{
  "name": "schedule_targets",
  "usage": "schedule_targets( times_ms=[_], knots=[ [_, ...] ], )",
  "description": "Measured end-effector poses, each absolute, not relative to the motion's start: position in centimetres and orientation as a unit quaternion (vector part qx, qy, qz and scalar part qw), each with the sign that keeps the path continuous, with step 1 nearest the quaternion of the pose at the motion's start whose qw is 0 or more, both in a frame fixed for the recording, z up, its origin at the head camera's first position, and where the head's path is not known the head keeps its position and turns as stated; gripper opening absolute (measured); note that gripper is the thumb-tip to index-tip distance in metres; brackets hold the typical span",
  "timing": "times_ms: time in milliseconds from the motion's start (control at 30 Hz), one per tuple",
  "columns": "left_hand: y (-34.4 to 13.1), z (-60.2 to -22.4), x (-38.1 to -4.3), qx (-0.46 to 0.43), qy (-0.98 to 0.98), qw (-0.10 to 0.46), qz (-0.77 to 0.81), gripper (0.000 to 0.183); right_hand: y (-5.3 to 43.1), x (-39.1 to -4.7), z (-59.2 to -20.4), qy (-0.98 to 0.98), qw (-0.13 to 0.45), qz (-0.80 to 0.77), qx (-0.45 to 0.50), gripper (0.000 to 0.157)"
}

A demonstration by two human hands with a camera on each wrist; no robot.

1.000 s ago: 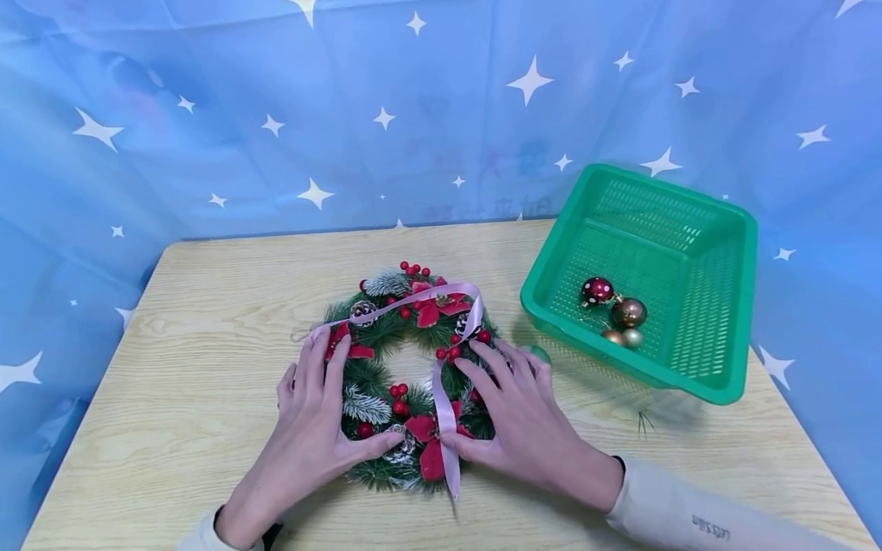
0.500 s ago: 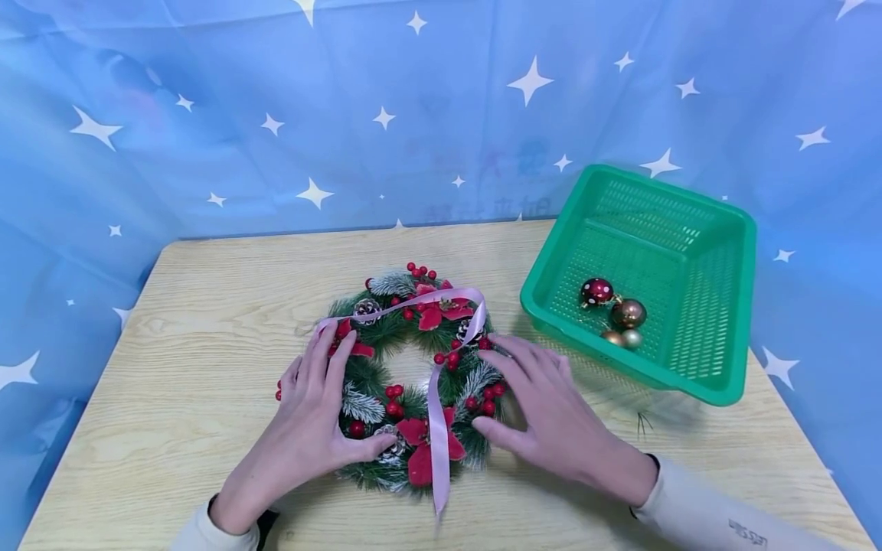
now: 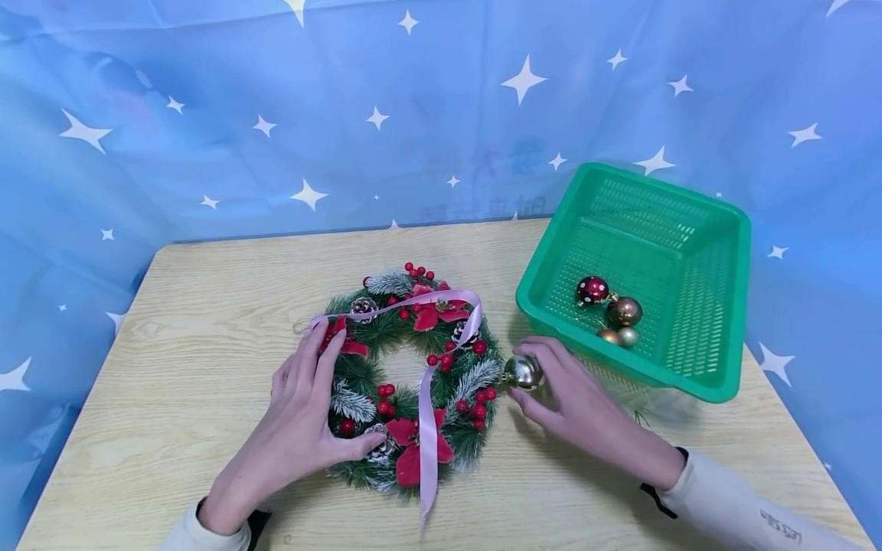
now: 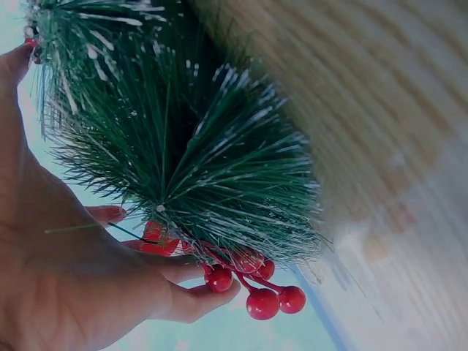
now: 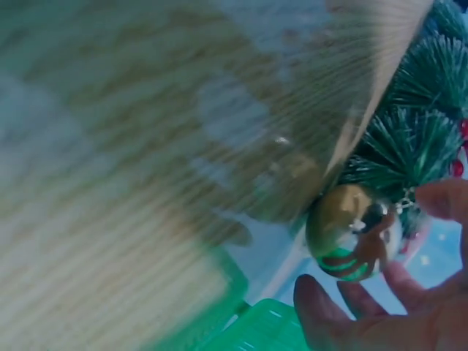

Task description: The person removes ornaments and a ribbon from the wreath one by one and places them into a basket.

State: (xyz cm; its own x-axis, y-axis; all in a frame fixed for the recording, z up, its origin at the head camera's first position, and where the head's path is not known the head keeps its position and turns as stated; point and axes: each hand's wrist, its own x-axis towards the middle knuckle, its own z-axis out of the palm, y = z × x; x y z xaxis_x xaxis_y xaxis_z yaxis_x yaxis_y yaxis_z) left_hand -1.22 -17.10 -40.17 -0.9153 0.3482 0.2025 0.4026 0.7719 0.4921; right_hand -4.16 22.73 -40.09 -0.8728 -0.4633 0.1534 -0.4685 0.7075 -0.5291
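Note:
A green Christmas wreath [image 3: 360, 373] with red poinsettias, berries and pinecones lies flat on the table. My left hand [image 3: 292, 409] holds its left side, thumb at a pinecone and fingertips by the upper-left red flower; in the left wrist view the wreath's needles [image 4: 183, 161] lie between thumb and fingers. A pink ribbon [image 3: 427, 444] lies loosely across the wreath. Just right of the wreath is a shiny gold-silver Christmas ball [image 3: 525, 372]. My right hand [image 3: 572, 398] curves its fingers and thumb around it; in the right wrist view the ball [image 5: 355, 234] sits among the fingertips.
A green plastic basket [image 3: 713, 306] stands at the right, holding several baubles [image 3: 623, 311], one dark red with white dots. Loose green needles [image 3: 641, 417] lie on the wooden table [image 3: 172, 344]. A blue starry cloth [image 3: 441, 99] hangs behind.
My right hand has left the wreath and moved right to the shiny ball beside it. The wreath has turned slightly, and the ribbon's end has shifted left. My left hand stays on the wreath.

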Motion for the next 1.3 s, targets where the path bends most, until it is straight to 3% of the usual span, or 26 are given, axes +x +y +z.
schedule_targets(
  times_ms=[667, 1300],
  knots=[
    [-17.1, -40.4, -1.0, -0.194, -0.94, 0.056, -0.274, 0.137, 23.2, -4.7, -41.0, -0.906, 0.013, 0.342, 0.249, 0.054],
    [-17.0, -40.6, -0.9, -0.186, -0.94, 0.045, -0.283, 0.135, 23.3, -3.8, -37.0, -0.868, 0.087, 0.4, 0.283, 0.059]
  ],
)
